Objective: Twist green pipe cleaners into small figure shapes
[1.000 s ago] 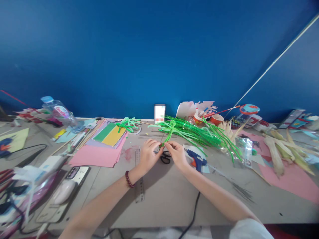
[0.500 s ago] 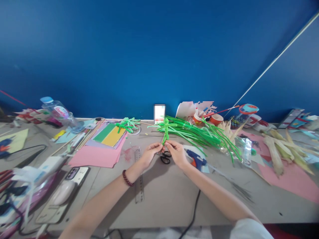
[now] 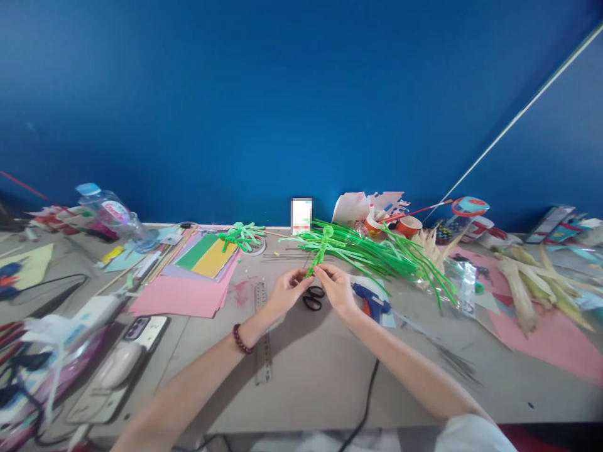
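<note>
Between my two hands stands a twisted bright green pipe cleaner (image 3: 320,251) with a small loop at its top, leaning right. Its lower end is pinched by the fingers of my left hand (image 3: 289,292) and of my right hand (image 3: 336,289). Below the fingertips, black-handled scissors (image 3: 313,299) lie on the table, their blades hidden. Behind my hands spreads a big bundle of green pipe cleaners (image 3: 377,251). A smaller clump of bent green pipe cleaners (image 3: 245,236) sits to the back left.
Left of my hands lie pink paper sheets (image 3: 181,296), a clear ruler (image 3: 263,333) and a phone (image 3: 117,370). A blue glue gun (image 3: 373,302) rests by my right wrist, its cable trailing forward. Corn husks (image 3: 525,282) and paper cups (image 3: 409,225) are at the right.
The top of the green pipe cleaner has tilted to the right and its loop shows more clearly. Both hands have stayed nearly in place, still pinching its lower end.
</note>
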`<state>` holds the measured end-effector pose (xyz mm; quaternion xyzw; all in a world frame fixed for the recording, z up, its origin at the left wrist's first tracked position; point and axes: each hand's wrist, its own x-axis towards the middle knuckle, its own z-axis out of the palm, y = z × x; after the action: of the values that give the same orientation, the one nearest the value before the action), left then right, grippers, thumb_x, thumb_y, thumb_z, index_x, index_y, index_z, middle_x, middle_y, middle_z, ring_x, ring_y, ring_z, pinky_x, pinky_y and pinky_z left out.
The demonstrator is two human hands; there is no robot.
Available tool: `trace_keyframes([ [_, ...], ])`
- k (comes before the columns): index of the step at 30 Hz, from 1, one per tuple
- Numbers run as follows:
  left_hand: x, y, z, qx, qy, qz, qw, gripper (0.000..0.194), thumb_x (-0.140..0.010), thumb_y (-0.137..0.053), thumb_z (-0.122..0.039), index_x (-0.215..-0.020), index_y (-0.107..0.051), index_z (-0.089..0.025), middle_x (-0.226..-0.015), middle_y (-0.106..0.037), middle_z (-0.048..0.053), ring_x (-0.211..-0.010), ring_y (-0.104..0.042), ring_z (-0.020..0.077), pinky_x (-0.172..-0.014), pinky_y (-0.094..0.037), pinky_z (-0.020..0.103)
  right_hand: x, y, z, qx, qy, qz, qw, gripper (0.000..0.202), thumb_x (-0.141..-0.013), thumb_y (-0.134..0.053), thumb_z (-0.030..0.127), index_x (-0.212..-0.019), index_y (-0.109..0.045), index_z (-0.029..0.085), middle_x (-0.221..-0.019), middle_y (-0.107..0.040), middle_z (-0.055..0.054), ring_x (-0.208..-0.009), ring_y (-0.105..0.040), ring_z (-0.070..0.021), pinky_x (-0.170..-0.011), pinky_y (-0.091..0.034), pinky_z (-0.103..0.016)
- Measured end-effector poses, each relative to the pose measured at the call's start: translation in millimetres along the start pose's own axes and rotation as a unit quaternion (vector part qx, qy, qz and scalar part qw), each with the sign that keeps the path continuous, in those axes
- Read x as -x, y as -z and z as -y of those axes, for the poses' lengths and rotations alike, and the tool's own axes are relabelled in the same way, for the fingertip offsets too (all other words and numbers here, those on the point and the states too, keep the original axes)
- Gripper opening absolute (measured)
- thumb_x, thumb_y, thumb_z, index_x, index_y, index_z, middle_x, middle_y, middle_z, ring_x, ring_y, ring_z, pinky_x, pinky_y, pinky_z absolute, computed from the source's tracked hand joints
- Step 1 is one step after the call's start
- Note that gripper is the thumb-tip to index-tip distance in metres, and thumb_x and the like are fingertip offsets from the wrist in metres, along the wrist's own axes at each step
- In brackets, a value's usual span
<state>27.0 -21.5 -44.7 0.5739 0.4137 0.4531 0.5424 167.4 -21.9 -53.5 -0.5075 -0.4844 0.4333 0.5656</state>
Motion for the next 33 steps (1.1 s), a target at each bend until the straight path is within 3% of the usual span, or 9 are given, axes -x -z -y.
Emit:
trace_keyframes([
  [3, 4, 0.8, 2, -0.155, -0.077, -0.082, 0.981, 0.025, -0.074, -0.064, -0.042, -0.082, -0.065, -0.018, -0.071, -0.061, 0.000, -0.062, -0.048, 0.0124, -0.057, -0.036, 0.024, 1, 0, -1, 0.016, 0.006, -0.005, 1.000, 0.030, -0.072, -0.062, 0.045, -0.078, -0.068, 0.016, -0.060, -0.059, -0.002, -0.057, -0.051, -0.0135, -0.046, -0.035, -0.022],
  [7, 10, -0.5, -2, -0.200, -0.127, -0.082, 0.968, 0.023, -0.083, -0.054, -0.039, -0.079, -0.065, -0.019, -0.074, -0.063, 0.001, -0.064, -0.051, 0.0128, -0.057, -0.035, 0.024, 5, -2, 4, 0.008, 0.010, 0.003, 1.000, 0.027, -0.071, -0.063, 0.043, -0.075, -0.068, 0.016, -0.064, -0.060, -0.001, -0.059, -0.051, -0.0129, -0.050, -0.037, -0.022],
  [10, 10, -2.5, -5, -0.125, -0.096, -0.059, 0.986, 0.025, -0.083, -0.053, -0.041, -0.076, -0.063, -0.018, -0.068, -0.059, 0.001, -0.063, -0.050, 0.0129, -0.056, -0.035, 0.024, 7, -3, 7, -0.022, -0.011, 0.010, 1.000, 0.028, -0.069, -0.065, 0.043, -0.078, -0.067, 0.016, -0.060, -0.056, 0.001, -0.051, -0.044, -0.0096, -0.046, -0.033, -0.022],
  [13, 5, -3.1, -3, 0.040, -0.026, -0.012, 0.999, 0.030, -0.078, -0.059, -0.045, -0.068, -0.059, -0.016, -0.058, -0.051, -0.001, -0.056, -0.044, 0.0110, -0.055, -0.034, 0.024, 8, -4, 10, -0.068, -0.048, 0.020, 0.996, 0.032, -0.067, -0.067, 0.045, -0.080, -0.067, 0.016, -0.055, -0.051, 0.004, -0.043, -0.033, -0.0060, -0.041, -0.026, -0.020],
  [16, 3, -2.4, -2, 0.176, 0.041, 0.033, 0.983, 0.032, -0.070, -0.066, -0.045, -0.064, -0.057, -0.015, -0.055, -0.047, -0.002, -0.053, -0.040, 0.0093, -0.054, -0.032, 0.024, 9, -6, 13, -0.105, -0.075, 0.028, 0.991, 0.036, -0.064, -0.070, 0.047, -0.079, -0.065, 0.015, -0.050, -0.045, 0.006, -0.041, -0.027, -0.0045, -0.039, -0.019, -0.020],
  [19, 4, -2.2, -3, 0.242, 0.074, 0.062, 0.966, 0.032, -0.066, -0.071, -0.044, -0.062, -0.056, -0.015, -0.053, -0.044, -0.003, -0.053, -0.040, 0.0091, -0.054, -0.032, 0.024, 10, -9, 15, -0.120, -0.081, 0.028, 0.989, 0.040, -0.060, -0.072, 0.049, -0.079, -0.066, 0.014, -0.047, -0.041, 0.007, -0.040, -0.026, -0.0044, -0.038, -0.018, -0.020],
  [29, 5, -3.1, -2, 0.276, 0.107, 0.121, 0.948, 0.035, -0.067, -0.070, -0.046, -0.062, -0.054, -0.016, -0.053, -0.041, -0.003, -0.049, -0.041, 0.0089, -0.049, -0.034, 0.024, 14, -8, 23, -0.122, -0.071, 0.073, 0.987, 0.037, -0.066, -0.068, 0.051, -0.068, -0.065, 0.015, -0.046, -0.045, 0.005, -0.040, -0.028, -0.0046, -0.039, -0.021, -0.020],
  [33, 4, -2.1, -2, 0.231, 0.090, 0.119, 0.961, 0.035, -0.074, -0.061, -0.050, -0.072, -0.060, -0.015, -0.053, -0.049, -0.001, -0.049, -0.046, 0.0109, -0.050, -0.038, 0.025, 12, -5, 19, -0.123, -0.075, 0.054, 0.988, 0.035, -0.066, -0.069, 0.049, -0.067, -0.064, 0.015, -0.049, -0.046, 0.005, -0.040, -0.027, -0.0040, -0.039, -0.018, -0.020],
])
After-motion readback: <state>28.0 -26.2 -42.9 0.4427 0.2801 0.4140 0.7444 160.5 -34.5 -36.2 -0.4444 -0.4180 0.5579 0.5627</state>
